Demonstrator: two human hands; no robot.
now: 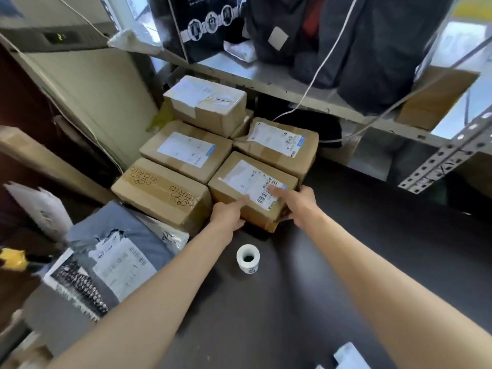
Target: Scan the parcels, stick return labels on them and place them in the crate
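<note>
Two bare hands grip the nearest cardboard parcel (253, 191) at the front of a cluster of boxes on the dark worktop (346, 262). The left hand (229, 213) clasps the box's near left corner, its index finger laid along the top beside the shipping label (254, 182) while the other fingers curl down the near face. The right hand (295, 203) holds the near right corner, fingers (277, 191) stretched over the label's barcodes and thumb tucked against the side.

This parcel touches a box printed with brown lettering (162, 193) on its left and another labelled box (279, 145) behind it. Two more boxes (186, 151) sit further back, one stacked higher (207, 105) under a metal shelf (266, 75).

A white roll of labels (248, 258) stands upright on the worktop, near the hands and apart from the parcel. Grey mailer bags (111, 251) lie at the left edge.
</note>
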